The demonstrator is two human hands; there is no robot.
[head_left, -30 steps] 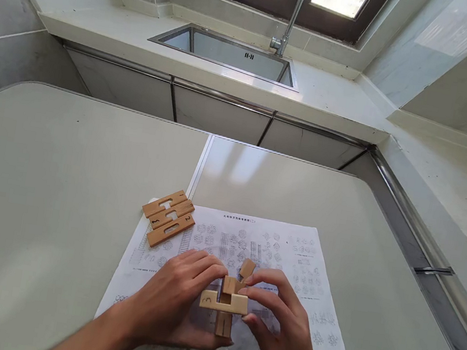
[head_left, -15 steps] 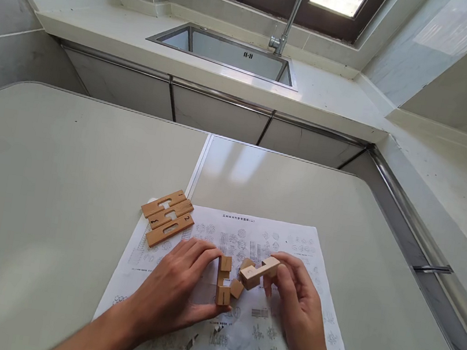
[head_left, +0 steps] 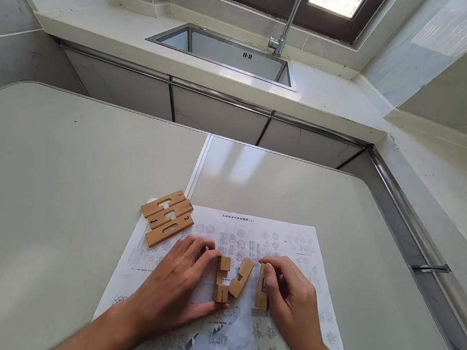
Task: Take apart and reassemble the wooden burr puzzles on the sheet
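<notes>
My left hand (head_left: 183, 278) grips a notched wooden block (head_left: 223, 280) by its two ends, between thumb and fingers, standing lengthwise over the printed sheet. Right beside it, a second notched block (head_left: 241, 278) lies tilted on the paper, untouched. Further right, my right hand (head_left: 292, 298) pinches the top end of a third wooden block (head_left: 263, 287), which is upright in the view and partly hidden by the fingers. Three flat slotted wooden pieces with dark marks (head_left: 169, 230) lie side by side at the sheet's upper left corner.
The printed sheet (head_left: 293, 248) full of small diagrams lies on a pale table (head_left: 62, 173) with a seam. Beyond the table stands a counter (head_left: 324, 95) with a sink (head_left: 217, 47) and a faucet (head_left: 278, 44). Another counter runs along the right.
My right hand has lowered and turned its block, from tilted above the middle block to lengthwise right of it. The middle block now shows fully. My left hand keeps its hold.
</notes>
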